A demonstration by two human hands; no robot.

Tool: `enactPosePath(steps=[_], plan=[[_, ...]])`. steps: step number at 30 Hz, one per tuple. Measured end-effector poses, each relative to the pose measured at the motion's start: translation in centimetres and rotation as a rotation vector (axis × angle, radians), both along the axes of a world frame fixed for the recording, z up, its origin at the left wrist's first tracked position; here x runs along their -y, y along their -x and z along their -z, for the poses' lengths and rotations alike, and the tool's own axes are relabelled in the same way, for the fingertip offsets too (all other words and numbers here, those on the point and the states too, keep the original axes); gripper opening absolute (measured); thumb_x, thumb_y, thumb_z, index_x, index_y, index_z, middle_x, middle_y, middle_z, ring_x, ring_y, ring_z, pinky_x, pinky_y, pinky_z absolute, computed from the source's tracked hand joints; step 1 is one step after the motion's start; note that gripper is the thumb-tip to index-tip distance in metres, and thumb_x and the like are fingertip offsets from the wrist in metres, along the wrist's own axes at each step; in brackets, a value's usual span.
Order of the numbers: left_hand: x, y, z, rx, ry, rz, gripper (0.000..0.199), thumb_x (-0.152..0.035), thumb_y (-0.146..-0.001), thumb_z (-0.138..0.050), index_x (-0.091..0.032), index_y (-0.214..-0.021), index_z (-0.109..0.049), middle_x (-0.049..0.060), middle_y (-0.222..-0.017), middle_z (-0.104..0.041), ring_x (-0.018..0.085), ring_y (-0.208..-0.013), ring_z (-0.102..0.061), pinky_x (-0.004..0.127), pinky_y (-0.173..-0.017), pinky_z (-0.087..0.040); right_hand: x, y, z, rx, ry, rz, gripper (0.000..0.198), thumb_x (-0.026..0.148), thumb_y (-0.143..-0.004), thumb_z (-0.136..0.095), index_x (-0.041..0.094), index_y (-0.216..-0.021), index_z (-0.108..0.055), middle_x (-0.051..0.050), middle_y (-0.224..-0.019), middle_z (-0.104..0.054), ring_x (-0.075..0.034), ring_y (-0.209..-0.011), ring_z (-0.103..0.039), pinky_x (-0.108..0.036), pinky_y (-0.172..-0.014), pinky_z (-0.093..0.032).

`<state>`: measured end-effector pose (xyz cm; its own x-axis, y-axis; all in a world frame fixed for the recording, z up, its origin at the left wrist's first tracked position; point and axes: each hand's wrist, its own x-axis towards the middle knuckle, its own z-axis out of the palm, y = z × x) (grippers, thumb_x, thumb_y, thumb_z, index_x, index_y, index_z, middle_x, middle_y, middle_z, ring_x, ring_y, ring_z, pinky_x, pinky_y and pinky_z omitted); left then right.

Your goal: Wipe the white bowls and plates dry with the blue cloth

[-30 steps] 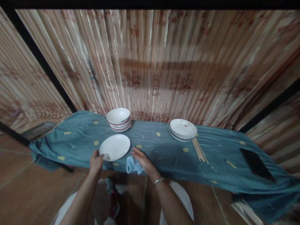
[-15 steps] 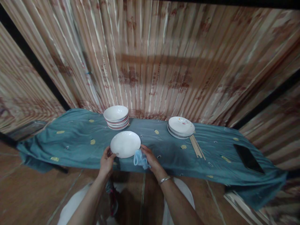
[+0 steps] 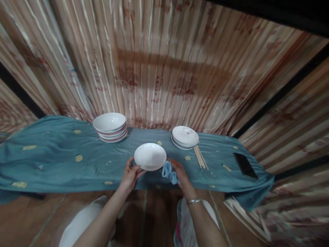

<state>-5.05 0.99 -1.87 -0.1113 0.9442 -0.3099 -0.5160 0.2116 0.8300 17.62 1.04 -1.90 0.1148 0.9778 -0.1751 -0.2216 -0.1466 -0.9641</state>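
Note:
A white plate (image 3: 150,156) is held up over the front part of the cloth-covered table. My left hand (image 3: 131,174) grips its lower left rim, thumb on top and fingers beneath. At the plate's right edge, my right hand (image 3: 179,171) is closed on a crumpled light blue cloth (image 3: 169,172), with the fingertips against the rim. A stack of white bowls (image 3: 110,122) with red bands stands behind and to the left. Behind and to the right lies a stack of plates (image 3: 185,136), the top one bearing a floral pattern.
Several wooden chopsticks (image 3: 200,157) lie beside the plate stack. A black phone-like slab (image 3: 245,165) rests near the right end of the teal tablecloth (image 3: 64,171). A pleated curtain (image 3: 159,68) hangs right behind the table, with dark frame bars at the sides.
The plate and both hands have moved right, towards the plate stack. The plate is tilted differently, and both hands still hold on. The camera view has turned slightly too.

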Motion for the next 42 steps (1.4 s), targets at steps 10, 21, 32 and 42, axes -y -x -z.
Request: enactPosePath(steps=[10, 21, 32, 42], plan=[[0.4, -2.4, 0.3, -0.106, -0.015, 0.175, 0.082, -0.027, -0.056, -0.075, -0.018, -0.131, -0.046, -0.008, -0.057, -0.06, 0.017, -0.056, -0.063, 0.032, -0.06, -0.056, -0.7, -2.3, 0.5, 0.169, -0.127, 0.074, 0.049, 0.053, -0.069, -0.073, 0.02, -0.106, -0.073, -0.007, -0.106, -0.076, -0.026, -0.098, -0.068, -0.04, -0.091, -0.052], [0.1, -2.3, 0.1, -0.134, 0.004, 0.202, 0.088, -0.027, -0.054, -0.073, -0.018, -0.137, -0.044, -0.006, -0.063, -0.062, 0.017, -0.06, -0.063, 0.031, -0.061, -0.055, -1.1, -0.8, 0.0, 1.326, -0.386, 0.069, 0.041, 0.02, -0.092, -0.047, 0.01, -0.13, -0.06, -0.019, -0.141, -0.055, -0.029, -0.128, -0.051, -0.048, -0.111, -0.038], [0.3, -2.1, 0.3, -0.098, -0.004, 0.234, 0.098, -0.026, -0.06, -0.076, -0.015, -0.149, -0.036, -0.003, -0.066, -0.066, 0.02, -0.065, -0.067, 0.035, -0.065, -0.057, -0.7, -0.1, -0.1, 1.567, -0.26, -0.144, 0.032, 0.004, -0.091, -0.043, 0.013, -0.111, -0.067, -0.019, -0.123, -0.066, -0.024, -0.113, -0.061, -0.037, -0.105, -0.04], [0.5, -2.0, 0.7, -0.095, -0.014, 0.241, 0.101, -0.025, -0.061, -0.078, -0.017, -0.151, -0.034, -0.002, -0.069, -0.068, 0.02, -0.069, -0.068, 0.035, -0.066, -0.059, -3.0, 3.5, 1.0, 1.5, -0.196, 0.0, 0.043, 0.002, -0.091, -0.035, 0.007, -0.125, -0.061, -0.024, -0.137, -0.057, -0.025, -0.121, -0.058, -0.036, -0.105, -0.041]])
